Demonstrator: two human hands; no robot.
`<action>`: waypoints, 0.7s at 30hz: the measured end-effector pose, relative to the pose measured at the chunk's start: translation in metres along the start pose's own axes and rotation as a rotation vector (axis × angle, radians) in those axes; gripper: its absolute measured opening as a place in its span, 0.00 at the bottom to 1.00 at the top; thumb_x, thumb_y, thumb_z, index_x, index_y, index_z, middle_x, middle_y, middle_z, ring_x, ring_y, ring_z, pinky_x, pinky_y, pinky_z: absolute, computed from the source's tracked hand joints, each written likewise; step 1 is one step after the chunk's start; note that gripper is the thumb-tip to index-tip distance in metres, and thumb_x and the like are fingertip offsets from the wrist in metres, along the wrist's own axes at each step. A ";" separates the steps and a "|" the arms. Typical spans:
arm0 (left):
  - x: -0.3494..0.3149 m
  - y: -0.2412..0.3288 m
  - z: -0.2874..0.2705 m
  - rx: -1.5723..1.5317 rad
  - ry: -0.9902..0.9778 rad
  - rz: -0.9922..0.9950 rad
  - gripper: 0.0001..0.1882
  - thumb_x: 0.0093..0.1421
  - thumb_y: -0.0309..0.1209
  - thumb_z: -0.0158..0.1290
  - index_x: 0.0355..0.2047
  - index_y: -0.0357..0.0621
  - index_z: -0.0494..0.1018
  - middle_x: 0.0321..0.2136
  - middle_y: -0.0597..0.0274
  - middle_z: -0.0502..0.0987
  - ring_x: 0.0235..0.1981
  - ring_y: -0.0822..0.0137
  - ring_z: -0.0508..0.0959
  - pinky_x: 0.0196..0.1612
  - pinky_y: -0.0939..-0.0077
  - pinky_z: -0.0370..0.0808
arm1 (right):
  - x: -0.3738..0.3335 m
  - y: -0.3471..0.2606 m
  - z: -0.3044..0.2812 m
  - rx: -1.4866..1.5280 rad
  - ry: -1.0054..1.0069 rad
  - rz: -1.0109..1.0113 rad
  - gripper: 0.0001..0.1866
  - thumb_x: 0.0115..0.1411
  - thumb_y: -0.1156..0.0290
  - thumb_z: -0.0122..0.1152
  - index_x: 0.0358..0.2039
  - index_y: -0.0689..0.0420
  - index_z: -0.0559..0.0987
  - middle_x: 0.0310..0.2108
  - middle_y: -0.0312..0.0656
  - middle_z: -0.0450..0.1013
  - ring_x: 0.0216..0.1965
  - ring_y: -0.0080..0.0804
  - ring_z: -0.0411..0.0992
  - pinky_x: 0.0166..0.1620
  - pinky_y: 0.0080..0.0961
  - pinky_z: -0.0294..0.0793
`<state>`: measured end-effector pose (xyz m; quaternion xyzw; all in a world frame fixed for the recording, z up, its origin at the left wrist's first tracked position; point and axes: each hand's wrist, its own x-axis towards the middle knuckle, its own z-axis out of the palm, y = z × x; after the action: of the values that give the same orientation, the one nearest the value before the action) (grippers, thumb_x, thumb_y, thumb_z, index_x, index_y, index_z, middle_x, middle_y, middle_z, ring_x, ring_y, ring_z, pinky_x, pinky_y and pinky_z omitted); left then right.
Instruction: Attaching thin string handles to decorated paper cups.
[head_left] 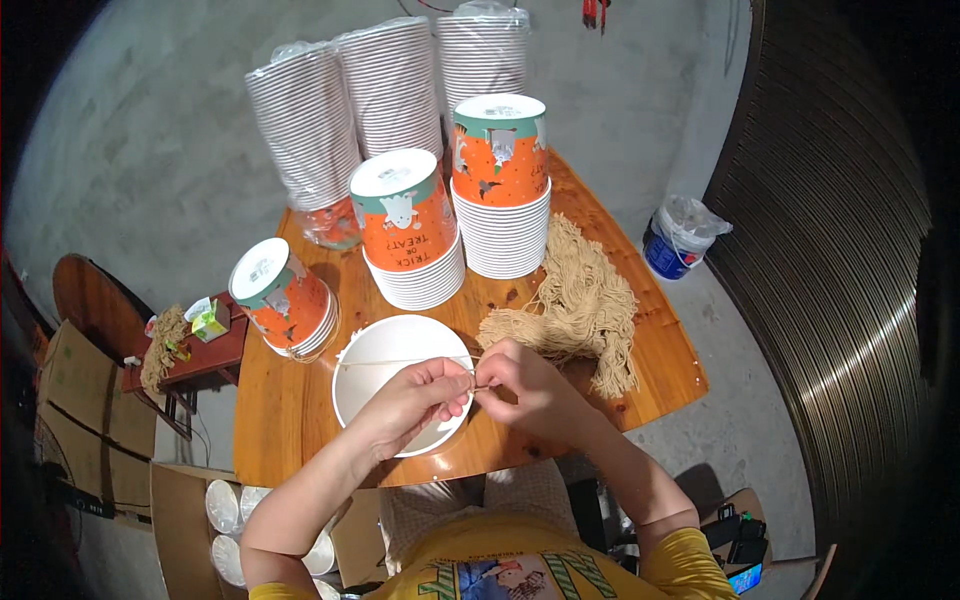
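A white paper bowl (380, 350) stands open side up near the front of a wooden table (290, 410). A beige string (395, 362) is stretched across its mouth. My left hand (420, 398) and my right hand (520, 385) meet at the bowl's right rim, both pinching the string's end. Just right of my hands lies a heap of beige cords (580, 300).
Three stacks of upturned orange-printed bowls (405, 225) stand behind the white bowl, with tall wrapped stacks (310, 125) at the table's back. A low stool with a green carton (208, 320) is at left, a blue bucket (670, 245) at right, more cups (222, 510) on the floor.
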<state>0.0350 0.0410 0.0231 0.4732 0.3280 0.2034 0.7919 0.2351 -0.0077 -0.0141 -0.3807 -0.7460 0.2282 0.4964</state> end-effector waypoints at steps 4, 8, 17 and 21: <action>-0.002 0.003 0.004 0.014 0.014 -0.003 0.05 0.64 0.30 0.52 0.35 0.42 0.72 0.28 0.69 0.74 0.28 0.80 0.72 0.33 0.87 0.69 | -0.002 0.000 -0.001 -0.069 0.008 -0.093 0.10 0.50 0.79 0.65 0.28 0.57 0.72 0.34 0.37 0.65 0.32 0.24 0.67 0.32 0.21 0.67; 0.000 0.000 0.001 0.000 0.009 0.003 0.04 0.64 0.28 0.50 0.36 0.41 0.71 0.29 0.68 0.74 0.27 0.79 0.72 0.31 0.87 0.69 | 0.001 -0.015 0.004 0.244 -0.044 0.179 0.09 0.50 0.76 0.68 0.26 0.56 0.74 0.31 0.35 0.63 0.27 0.21 0.62 0.31 0.16 0.63; -0.002 0.012 0.003 -0.113 0.032 -0.119 0.06 0.63 0.24 0.50 0.40 0.39 0.70 0.32 0.65 0.75 0.29 0.78 0.75 0.34 0.88 0.75 | 0.000 -0.022 0.014 -0.253 0.096 -0.118 0.08 0.48 0.74 0.70 0.30 0.53 0.79 0.29 0.35 0.65 0.28 0.26 0.67 0.29 0.22 0.68; -0.003 0.010 -0.007 -0.042 0.002 -0.074 0.06 0.63 0.24 0.50 0.41 0.39 0.70 0.34 0.64 0.75 0.31 0.77 0.75 0.36 0.87 0.74 | 0.002 -0.020 0.009 -0.275 0.090 -0.176 0.09 0.47 0.75 0.69 0.30 0.53 0.80 0.27 0.34 0.66 0.29 0.28 0.69 0.30 0.23 0.69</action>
<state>0.0280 0.0478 0.0307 0.4438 0.3417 0.1812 0.8084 0.2198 -0.0176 -0.0023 -0.3880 -0.7776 0.0621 0.4908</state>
